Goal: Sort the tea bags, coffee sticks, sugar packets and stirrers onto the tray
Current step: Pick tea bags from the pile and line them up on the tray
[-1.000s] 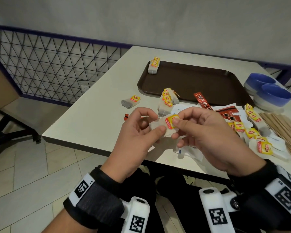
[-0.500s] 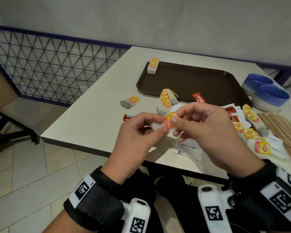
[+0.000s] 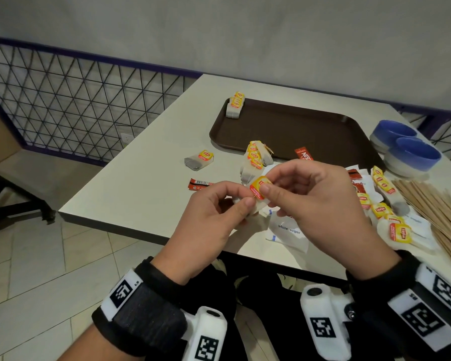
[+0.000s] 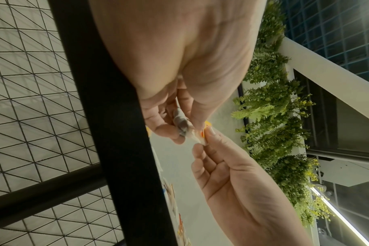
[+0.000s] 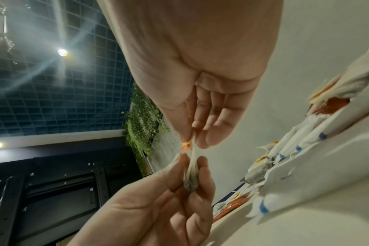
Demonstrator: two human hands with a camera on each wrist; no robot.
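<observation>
Above the table's near edge, both hands hold one tea bag (image 3: 259, 190) with a yellow and red tag. My left hand (image 3: 241, 197) pinches the bag's pouch (image 4: 182, 124) between thumb and fingers. My right hand (image 3: 267, 182) pinches the tag end (image 5: 186, 146). The brown tray (image 3: 310, 131) lies further back, with a small stack of tea bags (image 3: 235, 105) in its far left corner. More tea bags (image 3: 257, 158) are piled in front of the tray, and one (image 3: 199, 160) lies alone to the left.
Red coffee sticks (image 3: 199, 184) (image 3: 303, 155), white sugar packets (image 3: 288, 230) and further tea bags (image 3: 380, 182) lie scattered around my hands. Wooden stirrers (image 3: 432, 212) lie at the right edge. Two blue bowls (image 3: 412, 155) stand right of the tray. A wire fence (image 3: 76, 108) runs on the left.
Both hands stay at nearly the same spot with the tea bag between them. The right fingers have shifted a little on the tag.
</observation>
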